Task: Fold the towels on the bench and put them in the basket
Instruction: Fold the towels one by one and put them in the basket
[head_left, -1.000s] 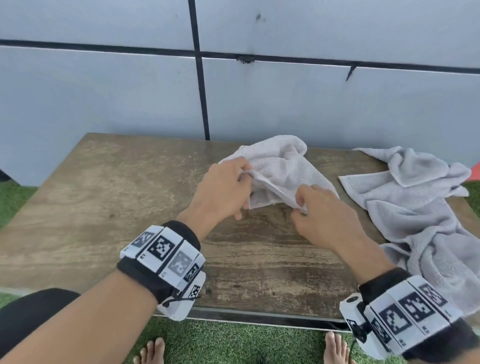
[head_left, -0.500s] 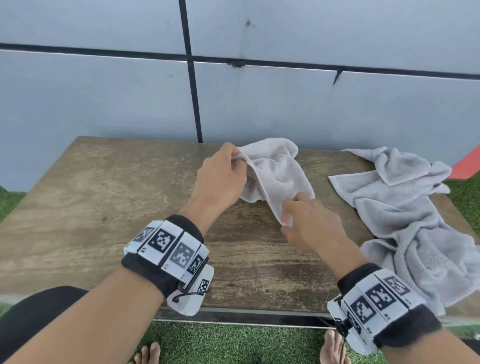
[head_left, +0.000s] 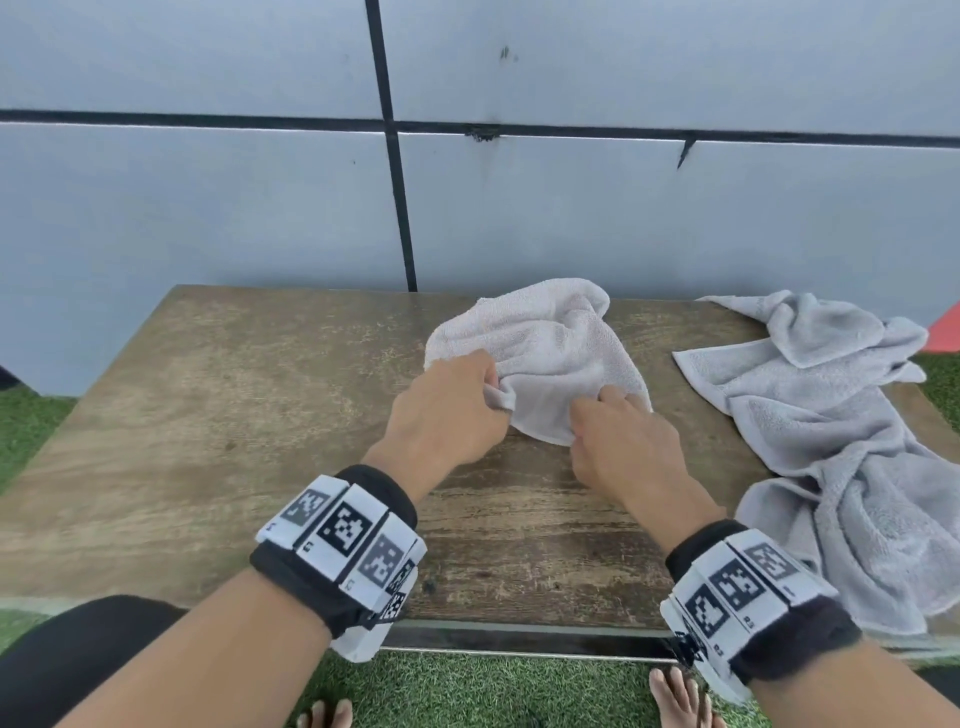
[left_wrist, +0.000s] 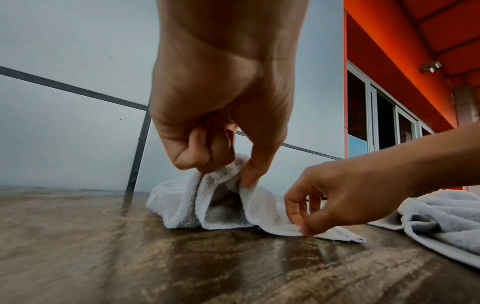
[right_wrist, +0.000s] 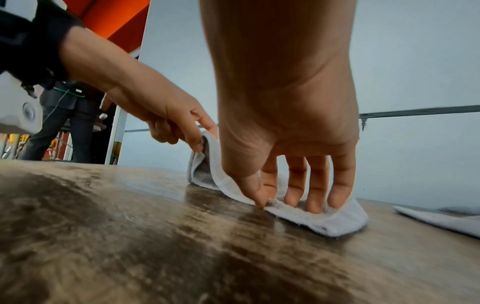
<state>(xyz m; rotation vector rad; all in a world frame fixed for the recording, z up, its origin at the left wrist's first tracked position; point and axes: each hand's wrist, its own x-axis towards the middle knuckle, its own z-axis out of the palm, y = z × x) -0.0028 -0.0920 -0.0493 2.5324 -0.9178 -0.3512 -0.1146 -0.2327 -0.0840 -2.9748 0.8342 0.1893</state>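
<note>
A small white towel (head_left: 545, 348) lies crumpled at the middle of the wooden bench (head_left: 234, 415). My left hand (head_left: 493, 397) pinches a raised fold on the towel's left side, thumb against fingers (left_wrist: 249, 174). My right hand (head_left: 592, 423) pinches its near edge low against the wood, with its fingertips (right_wrist: 314, 203) on the cloth (right_wrist: 337, 220). A larger grey towel (head_left: 831, 426) lies bunched on the bench's right end. No basket is in view.
A grey panelled wall (head_left: 260, 208) stands right behind the bench. Green turf (head_left: 467, 691) and my bare feet lie below the front edge. An orange-red wall (left_wrist: 402, 41) is off to the right. A person (right_wrist: 75, 115) stands far off to the left.
My left hand has drawn its held fold back toward me and lower, and more of the towel now lies spread behind both hands. My right hand stays at the near edge.
</note>
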